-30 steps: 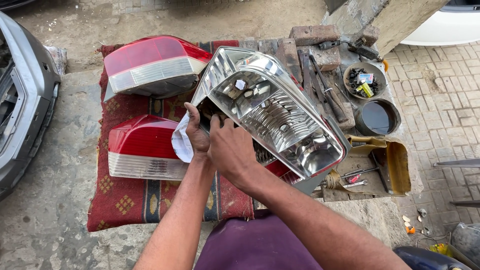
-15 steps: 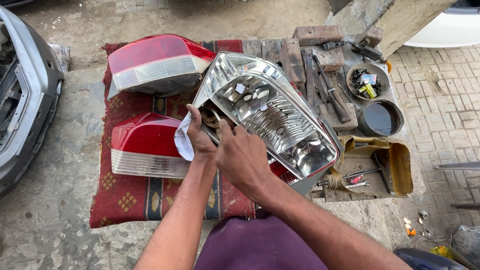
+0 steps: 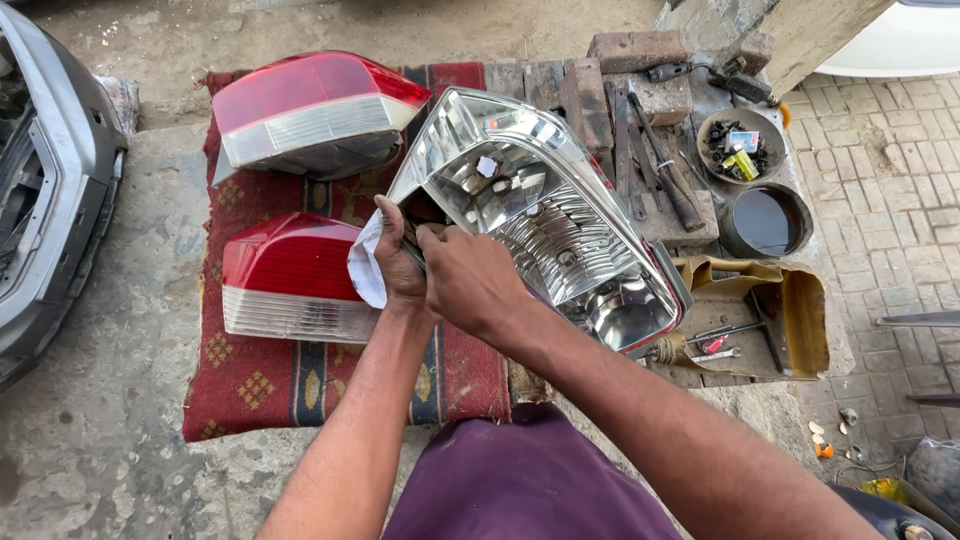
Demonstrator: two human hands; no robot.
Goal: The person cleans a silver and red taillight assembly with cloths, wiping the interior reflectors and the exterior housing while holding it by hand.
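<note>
1. Far left: grey car bumper (image 3: 50,200), lying on the concrete ground beside the cloth.
2. Left of centre: red patterned cloth (image 3: 250,380), spread flat, bearing two lamp lenses.
3. Upper left on the cloth: red-and-clear tail lamp lens (image 3: 310,115), convex side up, just beside the top corner of the reflector housing.
4. Below it: second red-and-clear tail lamp lens (image 3: 290,275), red band uppermost, clear band toward the viewer, near the left hand.
5. Centre: left hand (image 3: 397,265), fingers curled and closed on a white rag (image 3: 364,272), thumb raised against the housing's near corner.
6. Touching it on the right: right hand (image 3: 470,280), fingers bent and pressed against the same corner of the housing; whether pinching anything small cannot be told, fingertips being hidden.
7. Centre to right: chrome tail lamp reflector housing (image 3: 540,210), open face upward, tilted, steadied at its left corner by both hands, lower end over the edge of the wooden board.
8. Right: worn wooden board (image 3: 640,110) with dark hand tools (image 3: 665,170) lying lengthwise.
9. Upper right: round tin of small parts (image 3: 742,145); just below, a round tin of dark liquid (image 3: 766,220).
10. Lower right: torn cardboard tray (image 3: 800,320) holding small metal tools.
11. Bottom centre: purple garment (image 3: 520,480) on the lap.
</note>
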